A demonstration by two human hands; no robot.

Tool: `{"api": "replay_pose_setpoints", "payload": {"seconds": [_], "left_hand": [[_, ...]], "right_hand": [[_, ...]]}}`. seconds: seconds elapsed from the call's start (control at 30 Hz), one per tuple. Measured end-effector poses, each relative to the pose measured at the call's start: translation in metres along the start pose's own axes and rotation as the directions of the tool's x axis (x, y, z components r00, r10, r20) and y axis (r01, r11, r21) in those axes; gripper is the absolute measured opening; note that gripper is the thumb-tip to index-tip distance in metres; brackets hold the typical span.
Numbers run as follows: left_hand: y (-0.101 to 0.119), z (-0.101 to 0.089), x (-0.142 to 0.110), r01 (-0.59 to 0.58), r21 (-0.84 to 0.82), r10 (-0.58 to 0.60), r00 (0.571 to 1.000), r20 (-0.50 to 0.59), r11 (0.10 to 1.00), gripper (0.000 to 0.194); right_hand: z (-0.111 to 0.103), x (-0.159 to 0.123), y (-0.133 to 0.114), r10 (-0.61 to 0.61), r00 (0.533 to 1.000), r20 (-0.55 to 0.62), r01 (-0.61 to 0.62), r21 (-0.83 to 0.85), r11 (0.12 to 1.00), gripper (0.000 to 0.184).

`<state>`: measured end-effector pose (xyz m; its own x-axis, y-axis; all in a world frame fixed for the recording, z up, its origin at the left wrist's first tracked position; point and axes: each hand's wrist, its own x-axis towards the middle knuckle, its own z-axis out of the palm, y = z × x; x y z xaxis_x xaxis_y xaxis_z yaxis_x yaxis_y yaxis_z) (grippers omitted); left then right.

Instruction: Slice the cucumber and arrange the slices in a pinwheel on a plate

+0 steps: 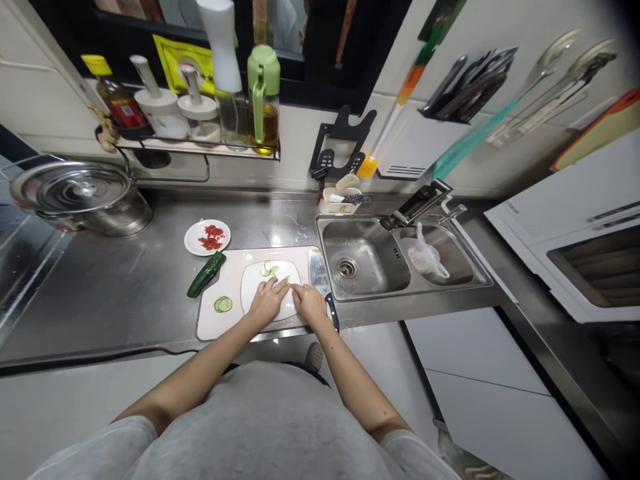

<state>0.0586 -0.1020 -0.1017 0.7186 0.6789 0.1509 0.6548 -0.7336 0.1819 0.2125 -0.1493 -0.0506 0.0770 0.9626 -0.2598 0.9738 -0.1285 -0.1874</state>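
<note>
Room to our left, a knife (317, 270) close by our right hand (310, 303)
Over the steel counter (160, 293), we have an open lane left of the cutting board (213, 328), between the pot (115, 217) and the cucumber (207, 274). The shelf (175, 145) juts above the counter's back, blocking reach from above. On the right, the faucet (416, 205) leans across the sink (370, 270); we cannot quite judge the gap behind it.

On the counter (150, 283) left of the sink (373, 248), a board (231, 279) bears a plate (249, 288) of slices (269, 269), with more slices (223, 305) left of it and a knife (317, 272) right, a cucumber (207, 274) at the board's back-left corner, a dish (195, 235) behind that and a pot (117, 217) farther left.
</note>
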Motion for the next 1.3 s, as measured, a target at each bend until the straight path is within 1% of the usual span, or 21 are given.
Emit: {"api": "replay_pose_setpoints", "payload": {"seconds": [0.3, 0.37, 0.47, 0.57, 0.63, 0.77, 0.87, 0.97, 1.07, 1.13, 1.2, 1.3], "left_hand": [[0.004, -0.003, 0.000, 0.031, -0.028, -0.031, 0.999, 0.027, 0.999, 0.049], [0.004, -0.003, 0.001, 0.043, -0.043, -0.042, 0.999, 0.032, 0.998, 0.049], [0.005, -0.004, 0.002, 0.060, -0.064, -0.058, 0.998, 0.033, 0.996, 0.048], [0.006, -0.004, 0.003, 0.066, -0.067, -0.064, 0.997, 0.033, 0.996, 0.048], [0.006, -0.005, 0.004, 0.066, -0.066, -0.064, 0.997, 0.031, 0.996, 0.049], [0.009, -0.006, 0.004, 0.076, -0.081, -0.074, 0.997, 0.036, 0.994, 0.050], [0.011, -0.010, 0.005, 0.135, -0.134, -0.131, 0.991, 0.034, 0.982, 0.049], [0.011, -0.020, 0.003, 0.211, -0.215, -0.215, 0.977, 0.003, 0.954, 0.049], [0.003, -0.034, -0.007, 0.278, -0.292, -0.308, 0.949, -0.063, 0.915, 0.047], [-0.008, -0.043, -0.021, 0.338, -0.331, -0.394, 0.912, -0.116, 0.881, 0.044], [-0.022, -0.051, -0.040, 0.414, -0.358, -0.490, 0.858, -0.152, 0.837, 0.041], [-0.046, -0.056, -0.074, 0.541, -0.353, -0.620, 0.766, -0.168, 0.764, 0.039]], "right_hand": [[0.001, 0.000, 0.001, 0.002, 1.000, -0.008, -0.001, 0.017, 1.000, 0.037], [0.002, -0.001, 0.002, 0.004, 1.000, -0.026, -0.003, 0.054, 0.999, 0.037], [0.004, -0.001, 0.007, 0.022, 0.996, -0.088, -0.010, 0.140, 0.990, 0.037], [0.005, -0.001, 0.013, 0.087, 0.986, -0.146, -0.054, 0.217, 0.975, 0.037], [0.006, -0.001, 0.017, 0.127, 0.979, -0.160, -0.084, 0.250, 0.964, 0.036], [0.008, -0.002, 0.021, 0.147, 0.972, -0.184, -0.087, 0.301, 0.950, 0.034], [0.010, -0.004, 0.023, 0.159, 0.965, -0.207, -0.082, 0.337, 0.938, 0.033], [0.010, -0.007, 0.024, 0.175, 0.959, -0.223, -0.083, 0.370, 0.926, 0.034], [0.009, -0.011, 0.029, 0.200, 0.950, -0.239, -0.091, 0.401, 0.911, 0.036], [0.008, -0.015, 0.033, 0.211, 0.942, -0.260, -0.082, 0.430, 0.899, 0.038], [0.007, -0.018, 0.038, 0.215, 0.933, -0.290, -0.061, 0.462, 0.885, 0.039], [0.006, -0.023, 0.043, 0.223, 0.919, -0.325, -0.035, 0.497, 0.867, 0.040]]}}
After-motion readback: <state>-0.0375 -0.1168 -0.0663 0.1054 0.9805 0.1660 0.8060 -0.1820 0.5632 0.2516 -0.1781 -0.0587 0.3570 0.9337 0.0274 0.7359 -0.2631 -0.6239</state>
